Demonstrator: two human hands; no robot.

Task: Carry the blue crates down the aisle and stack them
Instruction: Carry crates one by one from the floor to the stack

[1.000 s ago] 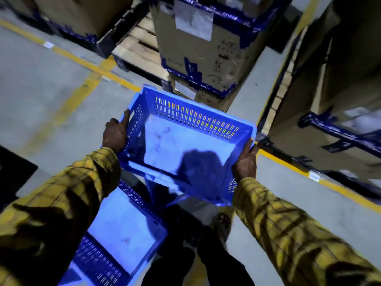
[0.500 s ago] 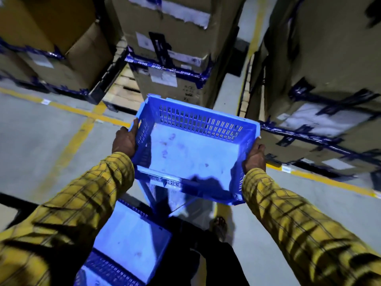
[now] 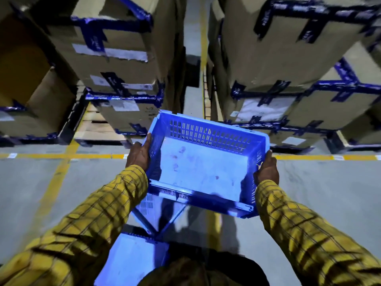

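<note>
crate (image 3: 203,168) is held out front at about waist height, empty, long axis running left to right between the hands, left hand (image 3: 138,155) and right hand (image 3: 266,169) each clamped on an end wall, aisle dead ahead
</note>
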